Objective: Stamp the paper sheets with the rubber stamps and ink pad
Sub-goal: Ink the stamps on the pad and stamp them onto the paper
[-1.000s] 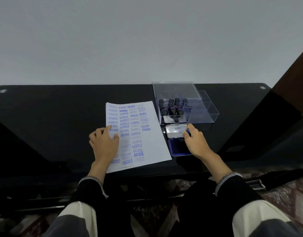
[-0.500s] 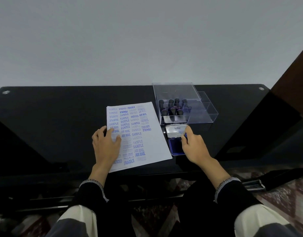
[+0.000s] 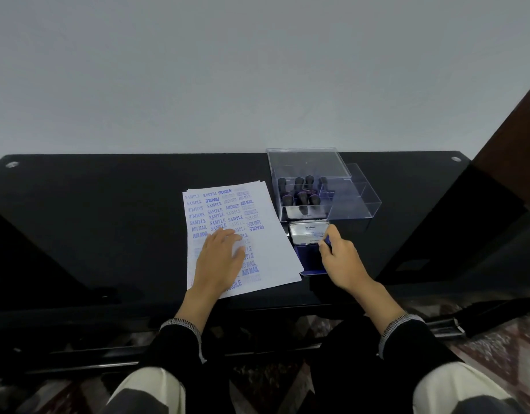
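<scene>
A stack of white paper sheets, covered with blue stamped words, lies on the black table. My left hand rests flat on the top sheet with fingers spread. To the right lies the open ink pad, its silver lid folded back. My right hand grips a small blue stamp over the pad; the stamp is mostly hidden by the fingers. Several dark-handled rubber stamps stand in a clear plastic box behind the pad.
The box's clear lid stands up at its back. The wall rises right behind the table's far edge. A dark brown panel stands at the right. My knees and a patterned floor show below the table's near edge.
My left hand slid rightward onto the middle of the sheet and flattened. My right hand shifted slightly over the ink pad, still holding the stamp.
</scene>
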Available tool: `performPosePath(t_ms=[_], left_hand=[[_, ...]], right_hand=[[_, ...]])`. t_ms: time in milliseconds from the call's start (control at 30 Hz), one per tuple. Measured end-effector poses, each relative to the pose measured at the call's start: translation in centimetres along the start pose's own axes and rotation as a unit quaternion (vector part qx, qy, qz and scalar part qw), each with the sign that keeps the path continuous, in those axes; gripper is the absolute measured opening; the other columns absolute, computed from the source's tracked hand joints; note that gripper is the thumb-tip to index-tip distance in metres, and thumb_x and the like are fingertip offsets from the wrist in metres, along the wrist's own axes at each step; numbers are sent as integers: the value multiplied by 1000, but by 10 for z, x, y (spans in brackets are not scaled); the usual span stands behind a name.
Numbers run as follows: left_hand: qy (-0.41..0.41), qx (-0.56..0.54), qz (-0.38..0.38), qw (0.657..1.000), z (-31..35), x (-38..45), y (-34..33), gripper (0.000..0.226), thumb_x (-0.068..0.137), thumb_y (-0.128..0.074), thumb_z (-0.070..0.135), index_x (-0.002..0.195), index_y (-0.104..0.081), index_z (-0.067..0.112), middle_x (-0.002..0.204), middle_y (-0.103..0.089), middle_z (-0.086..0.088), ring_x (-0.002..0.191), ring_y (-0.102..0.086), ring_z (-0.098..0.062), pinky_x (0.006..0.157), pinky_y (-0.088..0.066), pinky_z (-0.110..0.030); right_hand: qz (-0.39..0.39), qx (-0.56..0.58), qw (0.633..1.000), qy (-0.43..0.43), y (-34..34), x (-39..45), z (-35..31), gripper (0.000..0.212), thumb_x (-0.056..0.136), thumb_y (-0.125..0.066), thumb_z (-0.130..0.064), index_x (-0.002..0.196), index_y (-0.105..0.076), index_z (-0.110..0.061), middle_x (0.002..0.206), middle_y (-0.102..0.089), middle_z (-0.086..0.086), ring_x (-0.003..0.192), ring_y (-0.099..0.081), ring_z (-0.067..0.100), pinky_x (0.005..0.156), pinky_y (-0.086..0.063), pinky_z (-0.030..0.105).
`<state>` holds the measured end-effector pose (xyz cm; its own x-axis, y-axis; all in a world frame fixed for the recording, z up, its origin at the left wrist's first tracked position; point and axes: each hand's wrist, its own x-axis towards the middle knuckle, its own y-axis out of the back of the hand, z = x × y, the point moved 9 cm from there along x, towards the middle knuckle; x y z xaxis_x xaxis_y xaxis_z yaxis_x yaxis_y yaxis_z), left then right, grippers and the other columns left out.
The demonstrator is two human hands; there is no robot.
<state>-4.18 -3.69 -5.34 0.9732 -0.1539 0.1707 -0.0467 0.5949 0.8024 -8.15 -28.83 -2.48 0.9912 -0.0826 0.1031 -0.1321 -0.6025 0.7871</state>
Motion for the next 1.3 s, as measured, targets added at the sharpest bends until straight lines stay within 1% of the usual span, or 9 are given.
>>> performPosePath(t_ms=[267, 400, 500, 600, 733, 833, 1000, 1167, 1300], left_hand=[[-41, 16, -59, 997, -4, -2, -17, 49, 99, -47, 42, 144, -43, 22, 155, -33, 4, 147, -18, -16, 121, -8, -34], [-52, 24, -51, 997, -1, 1, -15, 48, 98, -51, 39, 141, -46, 20, 152, -37, 3, 144, -25, -16, 119, -11, -33], [-47, 24, -47, 997, -1, 3, -13, 48, 96, -54, 39, 139, -48, 20, 149, -40, 4, 138, -33, -15, 115, -24, -32], [-52, 21, -37, 998, -3, 3, -10, 50, 93, -55, 45, 137, -50, 21, 145, -45, 7, 134, -38, -13, 111, -31, -31], [-52, 10, -37, 998, -6, 2, -7, 57, 88, -50, 55, 135, -52, 24, 143, -47, 10, 132, -41, -10, 110, -33, -30], [-56, 0, -31, 998, -6, 0, -6, 58, 87, -48, 58, 135, -51, 25, 143, -47, 11, 132, -41, -9, 109, -33, -29], [-49, -10, -9, 999, -7, -2, -4, 52, 91, -59, 48, 136, -52, 21, 144, -45, 9, 135, -36, -9, 112, -24, -24], [-55, 6, 21, 998, -8, -2, 0, 51, 88, -59, 51, 131, -56, 23, 141, -48, 9, 135, -36, -10, 111, -7, -19], [-59, 3, 27, 998, -8, -1, 0, 47, 89, -62, 47, 130, -57, 24, 140, -48, 9, 133, -36, -8, 110, -7, -18]], right_hand=[[-5, -137, 990, 22, -2, 9, -17, 8, 96, -41, -12, 89, -36, -13, 58, -43, -1, 58, -49, 27, 52, -20, 28], [-9, -103, 995, 5, -2, 9, -11, 7, 96, -41, -15, 90, -38, -14, 58, -46, 1, 55, -48, 26, 49, -23, 30], [-28, -75, 997, -21, 0, 13, -6, 11, 96, -40, -20, 86, -39, -15, 58, -47, 3, 52, -42, 22, 47, -27, 31], [-6, 48, 997, -68, 2, 13, -6, 19, 98, -37, -24, 81, -39, -16, 64, -47, 4, 55, -39, 18, 52, -31, 32], [18, 291, 948, -128, -15, 20, -14, 23, 101, -36, -20, 91, -50, -4, 71, -49, 5, 59, -45, 11, 54, -36, 21], [11, 361, 925, -121, -30, 29, -26, 24, 102, -41, -20, 98, -57, -3, 69, -55, 5, 58, -48, 9, 53, -40, 18], [-6, 320, 945, -66, -41, 48, -47, 17, 99, -49, -24, 101, -54, -9, 72, -60, 8, 64, -53, 11, 66, -45, 24], [-27, 184, 982, 14, -50, 65, -69, 22, 97, -53, -28, 92, -58, -7, 78, -61, 11, 67, -53, 13, 62, -42, 20], [-50, 126, 988, 73, -59, 67, -85, 16, 98, -53, -25, 89, -56, -12, 70, -56, 0, 61, -48, 9, 56, -38, 11]])
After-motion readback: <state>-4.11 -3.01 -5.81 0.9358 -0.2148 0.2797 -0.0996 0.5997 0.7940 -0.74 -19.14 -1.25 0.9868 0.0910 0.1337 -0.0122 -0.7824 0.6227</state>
